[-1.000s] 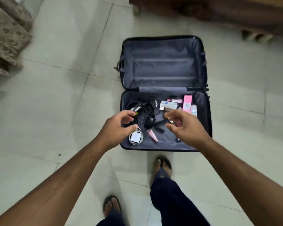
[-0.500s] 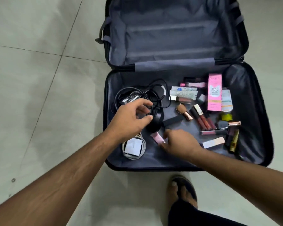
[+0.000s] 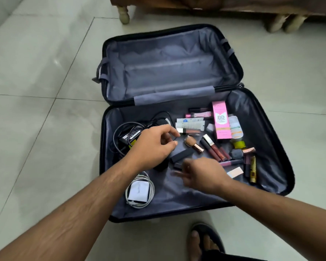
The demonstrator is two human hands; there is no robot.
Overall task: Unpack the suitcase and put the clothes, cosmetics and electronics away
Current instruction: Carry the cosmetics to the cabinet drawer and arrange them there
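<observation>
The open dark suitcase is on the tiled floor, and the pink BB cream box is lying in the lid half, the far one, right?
Not quite. The head view shows the pink BB cream box in the near half of the open dark suitcase, among other cosmetics. The far lid half holds nothing visible. The suitcase is on the tiled floor.

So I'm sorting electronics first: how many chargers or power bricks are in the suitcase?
2. A black power adapter with coiled black cable lies at the left, partly under the left hand. A white charger ringed by white cable lies near the front edge. More may be hidden under the hands.

One suitcase (image 3: 271, 117), two chargers (image 3: 139, 192).
</observation>
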